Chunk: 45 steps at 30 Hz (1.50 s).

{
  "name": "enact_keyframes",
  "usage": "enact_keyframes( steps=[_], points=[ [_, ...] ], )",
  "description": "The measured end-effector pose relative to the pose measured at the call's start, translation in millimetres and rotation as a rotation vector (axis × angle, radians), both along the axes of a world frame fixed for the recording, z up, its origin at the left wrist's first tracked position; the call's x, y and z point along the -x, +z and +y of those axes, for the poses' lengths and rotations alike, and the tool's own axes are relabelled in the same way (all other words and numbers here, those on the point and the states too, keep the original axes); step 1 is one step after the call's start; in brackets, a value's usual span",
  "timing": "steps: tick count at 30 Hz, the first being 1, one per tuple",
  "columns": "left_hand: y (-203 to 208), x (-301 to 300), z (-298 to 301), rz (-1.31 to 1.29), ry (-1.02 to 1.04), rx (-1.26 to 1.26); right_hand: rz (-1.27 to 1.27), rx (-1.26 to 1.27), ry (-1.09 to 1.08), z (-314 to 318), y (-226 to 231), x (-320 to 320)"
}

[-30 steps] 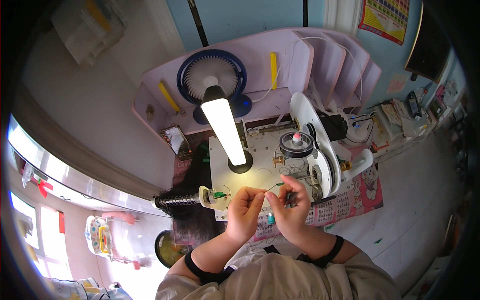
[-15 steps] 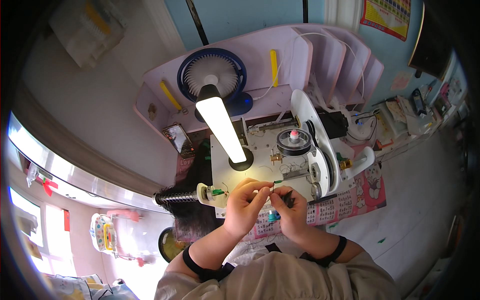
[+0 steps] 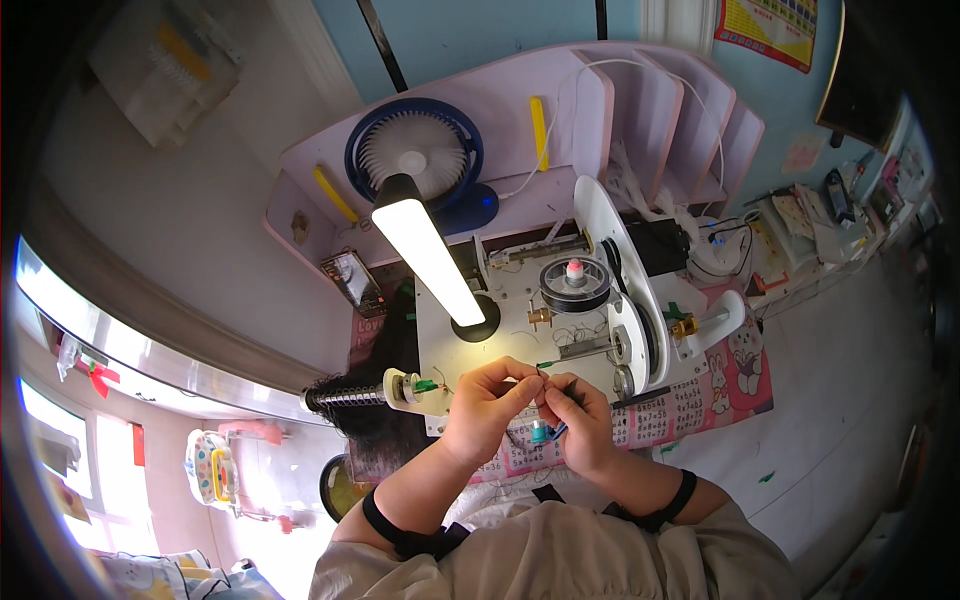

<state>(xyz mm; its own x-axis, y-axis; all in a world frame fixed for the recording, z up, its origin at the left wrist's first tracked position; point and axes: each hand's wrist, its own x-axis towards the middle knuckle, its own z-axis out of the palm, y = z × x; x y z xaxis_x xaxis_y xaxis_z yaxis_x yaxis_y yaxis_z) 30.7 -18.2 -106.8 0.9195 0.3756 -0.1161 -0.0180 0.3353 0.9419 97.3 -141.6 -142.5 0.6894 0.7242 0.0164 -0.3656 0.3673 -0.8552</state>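
Both hands, left hand [image 3: 487, 403] and right hand [image 3: 578, 415], have drawn closer together.

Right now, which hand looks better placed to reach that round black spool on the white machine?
Probably the right hand: it sits below the black spool. The left hand lies further left, nearer the green-tipped holder, pinching something tiny.

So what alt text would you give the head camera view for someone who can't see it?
Left hand and right hand meet, pinching something tiny by a teal spool, before a white winding machine under a lit lamp bar, with a blue fan behind.
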Motion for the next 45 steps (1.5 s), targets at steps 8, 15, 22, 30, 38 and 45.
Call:
enact_keyframes(
  steps=[8, 15, 22, 30, 38, 45],
  points=[
    [1, 2, 2, -0.025, -0.033, 0.028, 0.102, -0.041, 0.014, 1, -1, -1],
    [-1, 3, 1, -0.045, 0.009, -0.031, 0.101, -0.059, 0.012, 2, -6, -1],
    [1, 8, 1, 0.031, 0.142, -0.675, -0.313, 0.059, -0.182, 12, 0, -1],
    [2, 12, -4, -0.043, 0.163, -0.480, -0.108, -0.071, -0.394, 18, -5, 7],
    [22, 30, -11, -0.045, 0.148, -0.375, 0.182, -0.092, -0.528, 44, -10, 4],
    [63, 46, 12, 0.333, 0.541, -1.853, 0.493, 0.186, -0.054, 18, -24, 11]
  ],
)
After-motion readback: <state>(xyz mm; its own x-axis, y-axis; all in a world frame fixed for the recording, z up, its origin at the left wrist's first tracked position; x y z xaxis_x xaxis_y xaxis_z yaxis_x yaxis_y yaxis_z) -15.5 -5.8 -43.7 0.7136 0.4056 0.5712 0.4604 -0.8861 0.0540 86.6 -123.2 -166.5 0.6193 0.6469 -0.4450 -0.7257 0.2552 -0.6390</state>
